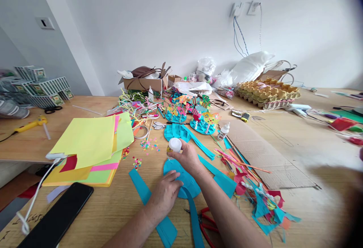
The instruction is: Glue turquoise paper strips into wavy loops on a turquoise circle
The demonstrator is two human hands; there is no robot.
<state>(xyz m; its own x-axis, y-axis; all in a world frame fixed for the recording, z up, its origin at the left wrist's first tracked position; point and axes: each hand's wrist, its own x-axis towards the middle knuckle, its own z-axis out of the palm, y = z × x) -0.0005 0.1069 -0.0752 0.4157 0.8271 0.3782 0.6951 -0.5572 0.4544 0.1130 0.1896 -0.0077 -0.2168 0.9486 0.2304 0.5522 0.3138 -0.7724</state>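
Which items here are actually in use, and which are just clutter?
In use:
right hand gripping glue bottle
left hand resting on blue paper disc
blue strip lying over the disc

Lying about:
phone
coloured paper stack
egg trays
cardboard sheet
small dropper bottle

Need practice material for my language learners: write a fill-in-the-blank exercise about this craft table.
1. The right hand grips a small bottle with a ____ cap.
2. The left hand rests flat on a ____ paper disc.
3. The black phone lies in front of a stack of coloured paper whose top sheet is ____.
Missing words: white; blue; yellow.
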